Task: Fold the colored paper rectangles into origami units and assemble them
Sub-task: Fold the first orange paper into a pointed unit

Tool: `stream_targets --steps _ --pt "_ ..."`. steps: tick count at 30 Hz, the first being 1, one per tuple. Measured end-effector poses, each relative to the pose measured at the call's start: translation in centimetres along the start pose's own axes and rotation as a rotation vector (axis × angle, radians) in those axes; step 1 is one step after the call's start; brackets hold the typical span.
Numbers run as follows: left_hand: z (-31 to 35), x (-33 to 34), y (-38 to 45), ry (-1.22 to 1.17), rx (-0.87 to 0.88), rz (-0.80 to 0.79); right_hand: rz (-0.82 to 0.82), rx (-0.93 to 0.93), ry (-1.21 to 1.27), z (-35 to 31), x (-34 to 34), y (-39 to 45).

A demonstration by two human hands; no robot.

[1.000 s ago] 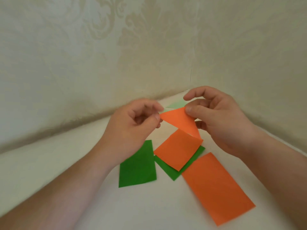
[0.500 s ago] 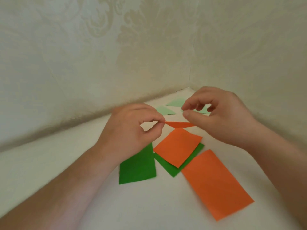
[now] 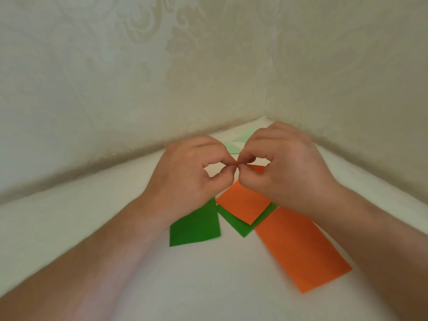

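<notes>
Centre frame: left hand and right hand meet fingertip to fingertip, both pinching the orange unit, mostly hidden under the right fingers. Its long axis runs rightward from the pinch. Flat papers lie on the counter below

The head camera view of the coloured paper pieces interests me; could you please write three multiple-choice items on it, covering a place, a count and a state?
1. The small orange paper square lies on:
A. a dark green paper piece
B. the wall
C. a forearm

2. Flat dark green pieces in view:
A. one
B. two
C. five

3. The left hand and right hand are:
A. flat on the table
B. far apart
C. fingertips pinched together

Answers:
A, green piece pokes out beneath.
B, that plus another.
C, fingertips meet over a folded orange paper piece.
</notes>
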State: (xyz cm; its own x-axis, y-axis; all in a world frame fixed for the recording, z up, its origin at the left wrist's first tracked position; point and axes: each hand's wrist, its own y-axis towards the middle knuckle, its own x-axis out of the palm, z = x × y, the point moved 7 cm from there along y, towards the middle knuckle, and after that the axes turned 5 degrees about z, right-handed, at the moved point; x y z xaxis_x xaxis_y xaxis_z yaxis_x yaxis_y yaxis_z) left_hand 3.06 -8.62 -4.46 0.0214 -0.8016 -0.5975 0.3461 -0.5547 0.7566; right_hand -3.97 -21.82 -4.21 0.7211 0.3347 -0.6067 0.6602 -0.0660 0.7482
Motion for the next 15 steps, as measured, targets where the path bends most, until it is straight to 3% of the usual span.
stream_targets --steps 15 --pt "-1.8 -3.1 0.5 0.010 -0.109 0.084 -0.013 0.067 -0.012 2.5 -1.8 0.4"
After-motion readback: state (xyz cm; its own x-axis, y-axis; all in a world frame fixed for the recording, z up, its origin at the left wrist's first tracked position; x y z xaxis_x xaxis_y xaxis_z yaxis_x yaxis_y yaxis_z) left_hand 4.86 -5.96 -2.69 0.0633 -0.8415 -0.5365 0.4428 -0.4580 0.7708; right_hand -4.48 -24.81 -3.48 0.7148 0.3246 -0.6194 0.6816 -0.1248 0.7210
